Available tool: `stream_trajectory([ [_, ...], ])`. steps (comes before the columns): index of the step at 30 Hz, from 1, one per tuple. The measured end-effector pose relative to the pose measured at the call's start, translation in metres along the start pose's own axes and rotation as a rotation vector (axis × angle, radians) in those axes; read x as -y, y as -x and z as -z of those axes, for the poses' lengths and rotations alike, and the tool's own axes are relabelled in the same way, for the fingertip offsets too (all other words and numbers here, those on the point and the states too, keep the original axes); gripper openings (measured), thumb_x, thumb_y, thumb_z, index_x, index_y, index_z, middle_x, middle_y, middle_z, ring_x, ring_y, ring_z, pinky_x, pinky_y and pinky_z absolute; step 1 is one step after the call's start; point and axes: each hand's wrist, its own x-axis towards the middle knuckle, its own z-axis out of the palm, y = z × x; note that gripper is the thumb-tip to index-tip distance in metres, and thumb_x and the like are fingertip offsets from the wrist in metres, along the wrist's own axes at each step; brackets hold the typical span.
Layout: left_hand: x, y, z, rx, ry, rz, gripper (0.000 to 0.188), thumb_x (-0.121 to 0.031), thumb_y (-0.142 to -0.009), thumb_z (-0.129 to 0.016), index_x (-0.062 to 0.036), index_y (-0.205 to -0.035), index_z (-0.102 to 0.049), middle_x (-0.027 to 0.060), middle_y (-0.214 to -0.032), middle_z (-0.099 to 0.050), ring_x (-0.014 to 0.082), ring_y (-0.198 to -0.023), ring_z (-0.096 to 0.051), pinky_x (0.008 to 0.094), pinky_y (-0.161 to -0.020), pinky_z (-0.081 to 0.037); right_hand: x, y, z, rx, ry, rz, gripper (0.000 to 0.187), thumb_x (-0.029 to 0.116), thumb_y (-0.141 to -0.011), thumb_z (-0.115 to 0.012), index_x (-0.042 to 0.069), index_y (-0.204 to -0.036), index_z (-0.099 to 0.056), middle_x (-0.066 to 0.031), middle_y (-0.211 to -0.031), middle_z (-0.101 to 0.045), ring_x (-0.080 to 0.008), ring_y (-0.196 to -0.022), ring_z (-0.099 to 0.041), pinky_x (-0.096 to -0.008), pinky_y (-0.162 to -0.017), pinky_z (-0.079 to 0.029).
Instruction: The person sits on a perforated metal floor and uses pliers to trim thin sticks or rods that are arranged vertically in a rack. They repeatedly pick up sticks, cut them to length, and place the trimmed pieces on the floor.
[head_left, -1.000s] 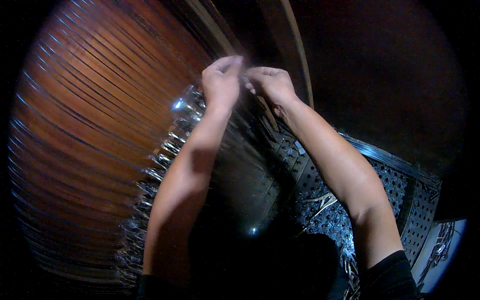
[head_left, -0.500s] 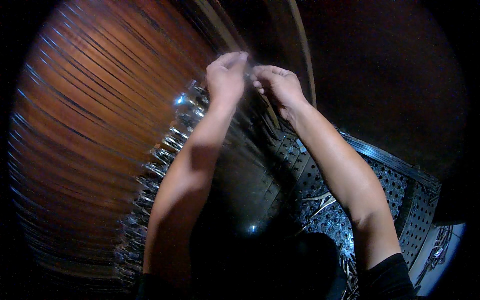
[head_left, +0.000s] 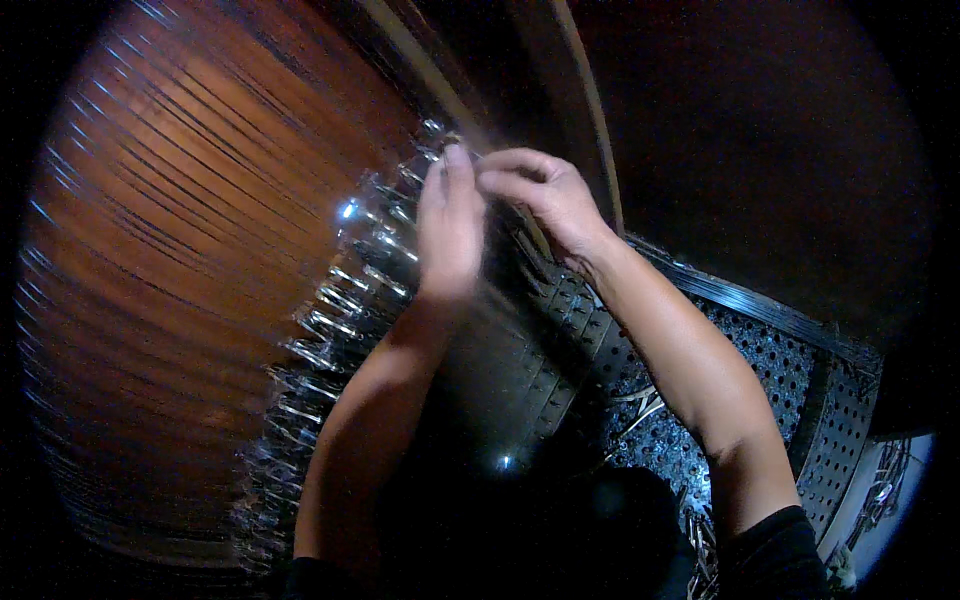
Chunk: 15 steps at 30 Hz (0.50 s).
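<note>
My left hand is raised at the upper middle, beside a row of shiny metal loops. Motion smears it; its fingertips are pressed together over a small dark bit too blurred to name. Close at its right is my right hand, with thumb and forefinger bent together toward the left fingertips. Whatever lies between those fingers is hidden. The loops line the edge of a wide reddish-brown curved surface crossed by many thin dark strands.
Two tan curved strips run down behind my hands. At the lower right stands a perforated metal box with a slatted rim, holding thin strips. Deep shadow covers the lower middle.
My left hand has come down and turned, its fingertips now nearer the metal loops. My right hand has shifted slightly left and down. More of the loops show.
</note>
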Motion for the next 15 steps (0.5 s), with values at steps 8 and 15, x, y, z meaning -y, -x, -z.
stream_trajectory([
  [8, 0.0, 0.004, -0.008, 0.114, 0.032, 0.211, 0.065, -0.058, -0.105, -0.038, -0.0017, -0.135, -0.053, -0.0086, -0.066, -0.035, 0.0016, -0.05, -0.027, 0.0204, -0.044, -0.019, -0.001, 0.003, 0.004, 0.025, 0.109, -0.119, 0.012, 0.01, -0.09, -0.071, 0.0, -0.094, -0.073, -0.0048, -0.086, -0.07, -0.012, -0.08, -0.063, -0.0266, -0.078, -0.05],
  [15, 0.016, -0.02, -0.008, 0.124, -0.132, 0.11, 0.065, -0.058, -0.106, -0.037, -0.0008, -0.134, -0.053, -0.0085, -0.064, -0.034, 0.0027, -0.052, -0.029, 0.0214, -0.045, -0.022, -0.003, -0.002, -0.003, -0.159, 0.063, -0.104, 0.022, 0.022, -0.092, -0.069, 0.001, -0.09, -0.077, -0.0076, -0.083, -0.075, -0.0144, -0.076, -0.067, -0.0306, -0.073, -0.052],
])
